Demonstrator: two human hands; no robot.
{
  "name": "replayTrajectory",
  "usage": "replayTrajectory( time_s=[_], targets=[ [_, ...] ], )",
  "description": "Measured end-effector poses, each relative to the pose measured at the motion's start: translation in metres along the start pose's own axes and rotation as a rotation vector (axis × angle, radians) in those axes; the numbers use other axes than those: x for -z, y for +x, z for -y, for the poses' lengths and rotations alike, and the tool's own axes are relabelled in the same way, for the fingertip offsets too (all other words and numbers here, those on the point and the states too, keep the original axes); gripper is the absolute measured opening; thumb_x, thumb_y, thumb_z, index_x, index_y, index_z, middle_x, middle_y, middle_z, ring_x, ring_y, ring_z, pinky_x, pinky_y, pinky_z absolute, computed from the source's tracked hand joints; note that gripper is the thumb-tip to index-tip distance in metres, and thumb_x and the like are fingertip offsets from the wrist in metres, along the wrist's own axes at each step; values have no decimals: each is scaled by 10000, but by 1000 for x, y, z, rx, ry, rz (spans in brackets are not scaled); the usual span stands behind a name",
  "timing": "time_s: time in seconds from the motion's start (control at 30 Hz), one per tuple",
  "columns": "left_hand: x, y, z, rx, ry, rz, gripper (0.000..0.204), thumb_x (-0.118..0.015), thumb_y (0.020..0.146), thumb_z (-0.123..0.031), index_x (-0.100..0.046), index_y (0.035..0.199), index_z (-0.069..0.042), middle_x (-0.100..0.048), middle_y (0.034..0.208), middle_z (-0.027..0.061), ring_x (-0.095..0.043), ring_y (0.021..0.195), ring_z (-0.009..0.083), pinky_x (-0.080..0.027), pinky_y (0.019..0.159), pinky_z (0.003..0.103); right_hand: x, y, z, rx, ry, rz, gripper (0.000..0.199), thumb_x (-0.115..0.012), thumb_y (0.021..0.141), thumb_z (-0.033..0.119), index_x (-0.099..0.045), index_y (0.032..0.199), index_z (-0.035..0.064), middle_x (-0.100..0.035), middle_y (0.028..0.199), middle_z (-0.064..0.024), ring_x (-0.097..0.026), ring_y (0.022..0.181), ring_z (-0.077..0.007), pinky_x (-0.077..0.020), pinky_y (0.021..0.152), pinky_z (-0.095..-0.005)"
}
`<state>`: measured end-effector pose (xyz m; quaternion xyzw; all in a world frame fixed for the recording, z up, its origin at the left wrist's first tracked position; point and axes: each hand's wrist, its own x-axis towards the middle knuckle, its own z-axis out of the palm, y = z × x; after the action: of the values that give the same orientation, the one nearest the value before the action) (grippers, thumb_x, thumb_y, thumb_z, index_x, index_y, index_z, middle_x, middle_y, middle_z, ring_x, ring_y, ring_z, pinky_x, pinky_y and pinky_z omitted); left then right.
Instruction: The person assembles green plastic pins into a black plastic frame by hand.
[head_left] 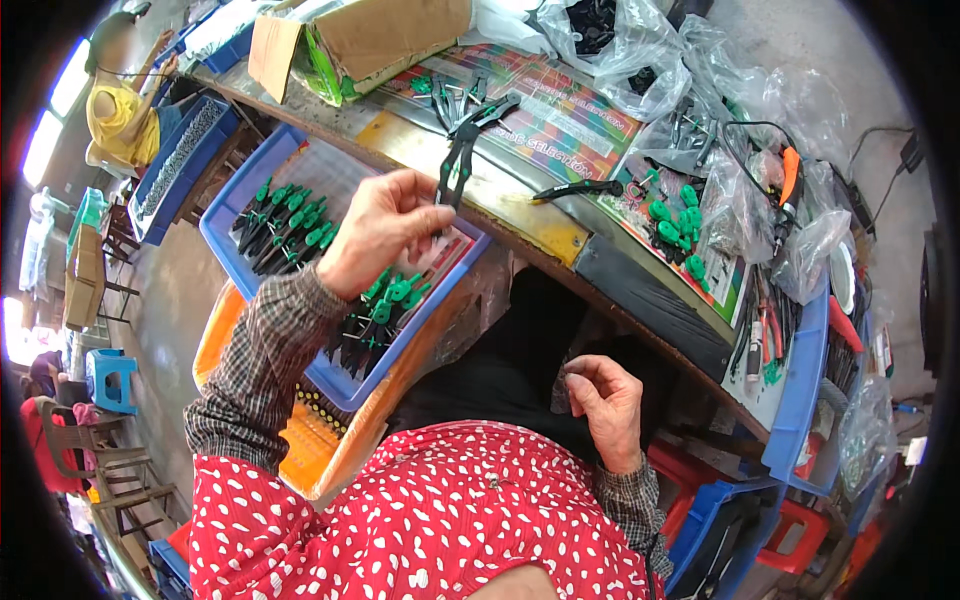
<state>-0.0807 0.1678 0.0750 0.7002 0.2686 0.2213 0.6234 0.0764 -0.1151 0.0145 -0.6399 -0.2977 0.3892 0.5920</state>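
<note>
Between the thumb and fingers of my left hand (pixel 385 230) is a black clamp-like tool (pixel 462 160), held by its lower end. It stands upright in front of the table edge, its two jaw-like arms spread at the top. My right hand (pixel 607 408) hovers over my lap, fingers curled toward the thumb; whether anything is in them is hidden. Below and left of my left hand, a blue crate (pixel 222 222) holds several black tools with green ends (pixel 285 225). Another black tool (pixel 578 190) lies near the table's front edge.
Green plastic parts (pixel 678 225) and clear plastic bags (pixel 790 110) lie on the table's right side, with an orange-handled tool (pixel 790 175). An open cardboard box (pixel 390 40) stands at the back. An orange crate (pixel 325 450) is under the blue one. A person (pixel 125 115) sits far left.
</note>
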Motion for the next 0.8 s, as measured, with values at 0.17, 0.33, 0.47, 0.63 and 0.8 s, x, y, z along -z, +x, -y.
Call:
replayTrajectory(
  time_s=[0.17,0.33,0.47,0.63,0.8],
  targets=[
    [6,49,-5,-15,28,-6,199,-659,874,-107,-581,1001,25,-590,715,9,-513,514,41,-415,433,187,4,2,-3,2,27,-5,134,-643,869,53,-635,973,-31,-598,719,-11,-513,564,-47,-408,505,-187],
    [-5,78,-8,17,62,25,193,-670,868,-105,-568,982,13,-599,715,17,-510,500,46,-408,410,191,8,4,-5,-25,-5,2,136,-643,870,57,-635,970,-35,-594,717,-11,-515,558,-47,-409,503,-188],
    [-11,92,-13,60,250,3,279,-688,848,-114,-554,1035,45,-604,694,28,-529,514,56,-418,399,198,9,5,-9,-35,7,-3,132,-640,871,52,-634,967,-38,-585,706,-8,-512,554,-45,-406,501,-188],
    [-11,102,-18,35,457,-64,308,-691,847,-164,-579,1043,46,-595,616,54,-538,440,87,-430,355,234,12,6,-7,-39,17,12,123,-634,872,40,-635,965,-40,-576,698,-1,-508,559,-41,-404,502,-185],
    [-13,103,-16,-28,519,-94,279,-688,851,-179,-607,999,44,-598,594,53,-541,435,82,-423,345,234,18,5,-2,-24,6,-21,125,-642,868,50,-638,960,-34,-589,712,-1,-516,574,-38,-411,510,-185]
  ],
)
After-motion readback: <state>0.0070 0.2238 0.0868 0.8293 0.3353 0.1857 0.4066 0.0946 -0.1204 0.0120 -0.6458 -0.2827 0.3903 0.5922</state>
